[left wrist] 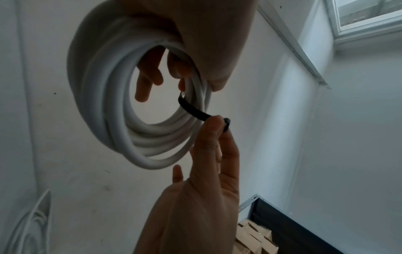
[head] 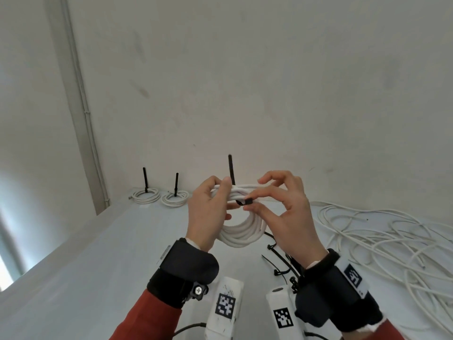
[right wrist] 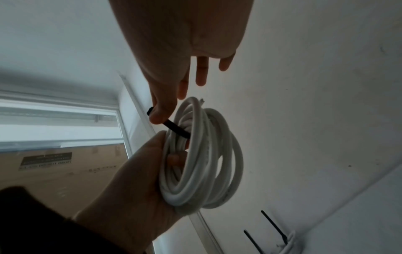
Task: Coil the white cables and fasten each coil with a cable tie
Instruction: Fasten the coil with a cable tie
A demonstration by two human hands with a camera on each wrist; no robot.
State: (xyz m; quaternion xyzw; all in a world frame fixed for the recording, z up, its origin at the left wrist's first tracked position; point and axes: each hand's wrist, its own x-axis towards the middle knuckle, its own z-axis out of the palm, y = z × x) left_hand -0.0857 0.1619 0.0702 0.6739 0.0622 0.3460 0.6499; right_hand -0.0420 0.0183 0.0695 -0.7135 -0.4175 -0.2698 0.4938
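Note:
A coil of white cable [head: 241, 234] is held in the air above the table. My left hand [head: 217, 195] grips its upper left part, fingers curled round the strands. A black cable tie [head: 231, 168] is wrapped around the top of the coil, its tail sticking straight up. My right hand [head: 256, 196] pinches the tie's square head between thumb and forefinger at the front of the coil. In the left wrist view the tie strap [left wrist: 191, 110] runs from the coil [left wrist: 113, 111] to that pinch. The right wrist view shows the coil [right wrist: 206, 163] in my left palm.
Two tied coils [head: 146, 196] [head: 174, 198] lie at the back left by the wall, tie tails upright. A tangle of loose white cables [head: 367, 236] covers the table's right side. Several spare black ties [head: 279, 261] lie under my right wrist.

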